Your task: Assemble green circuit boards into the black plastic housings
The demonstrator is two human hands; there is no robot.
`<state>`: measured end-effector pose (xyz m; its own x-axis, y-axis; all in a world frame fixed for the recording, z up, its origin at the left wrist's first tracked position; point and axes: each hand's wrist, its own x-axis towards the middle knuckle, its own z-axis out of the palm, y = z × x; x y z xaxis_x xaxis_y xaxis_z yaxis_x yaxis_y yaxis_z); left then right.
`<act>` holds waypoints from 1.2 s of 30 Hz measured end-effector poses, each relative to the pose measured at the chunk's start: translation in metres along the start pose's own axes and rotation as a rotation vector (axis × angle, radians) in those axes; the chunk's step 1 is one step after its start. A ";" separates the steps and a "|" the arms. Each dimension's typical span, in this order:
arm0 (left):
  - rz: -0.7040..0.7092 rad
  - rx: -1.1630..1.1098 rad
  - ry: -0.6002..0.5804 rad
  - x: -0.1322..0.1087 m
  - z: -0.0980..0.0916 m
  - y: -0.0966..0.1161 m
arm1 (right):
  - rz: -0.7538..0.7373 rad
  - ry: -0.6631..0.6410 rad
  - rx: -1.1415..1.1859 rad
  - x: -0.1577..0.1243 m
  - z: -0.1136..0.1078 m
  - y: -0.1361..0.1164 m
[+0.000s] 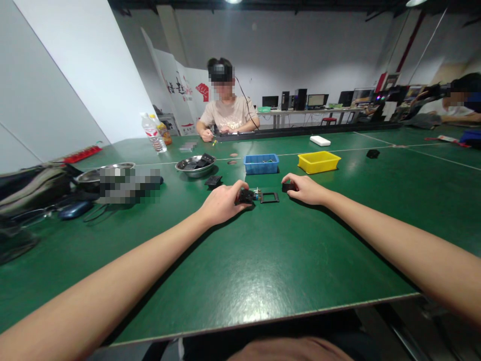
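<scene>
My left hand (222,204) is closed around a black plastic part (246,196) on the green table. Just right of its fingers lie a small blue and metal component (257,194) and a flat black rectangular frame (269,197). My right hand (306,189) grips a small black block (288,187) between thumb and fingers, at or close to the tabletop. Behind my left hand sits another black plastic piece (214,181), apart from it. The exact kind of these black parts is too small to make out.
Beyond my hands stand a blue bin (261,165) with small metal pieces, a yellow bin (319,163) and a metal bowl (196,167) of black parts. Bags (35,188) and a second bowl (84,176) crowd the left. A person (230,108) sits opposite, near a water bottle (153,134).
</scene>
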<state>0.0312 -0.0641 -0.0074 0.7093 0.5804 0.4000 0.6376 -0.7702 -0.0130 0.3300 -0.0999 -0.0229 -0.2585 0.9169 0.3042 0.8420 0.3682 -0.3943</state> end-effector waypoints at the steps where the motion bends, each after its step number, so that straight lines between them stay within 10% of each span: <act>1: -0.003 -0.006 0.000 0.000 0.000 0.000 | -0.002 0.003 -0.006 0.000 0.000 0.001; 36: 0.006 -0.047 -0.011 0.000 -0.002 0.000 | 0.130 0.165 0.615 0.003 0.009 -0.001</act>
<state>0.0307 -0.0647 -0.0059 0.7163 0.5785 0.3901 0.6189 -0.7850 0.0278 0.3244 -0.0964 -0.0297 -0.0559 0.9422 0.3305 0.4238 0.3221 -0.8466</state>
